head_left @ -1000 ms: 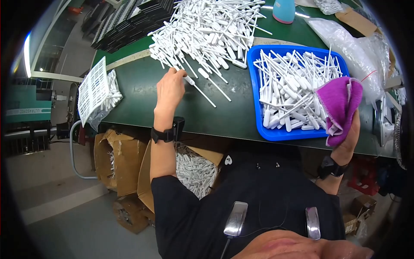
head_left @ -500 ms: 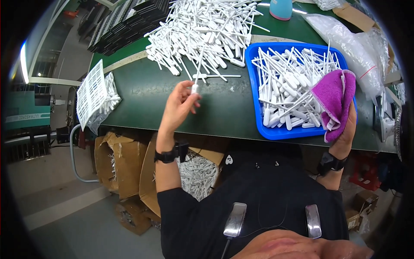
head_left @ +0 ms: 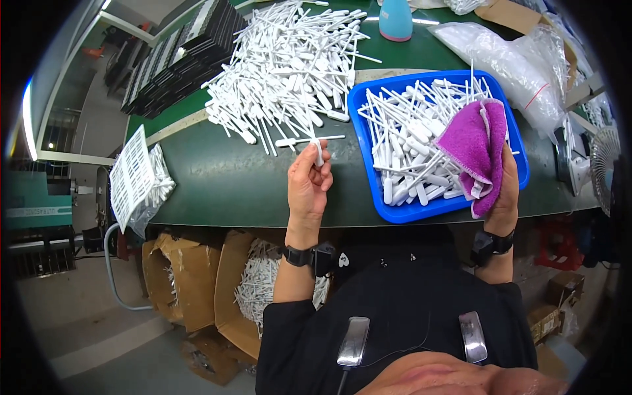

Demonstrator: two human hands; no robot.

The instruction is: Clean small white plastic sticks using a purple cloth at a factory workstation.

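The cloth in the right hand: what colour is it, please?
The cloth is bright purple, with a paler edge; the head view shows it best.

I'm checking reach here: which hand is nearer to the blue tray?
Right. The right hand, holding the purple cloth, is at the right edge of the blue tray; the left hand, pinching a white dropper, is apart, to its left.

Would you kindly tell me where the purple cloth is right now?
In the head view, the purple cloth is right of centre, draped over the fingers of the right hand, at the right side of the blue tray of white droppers.
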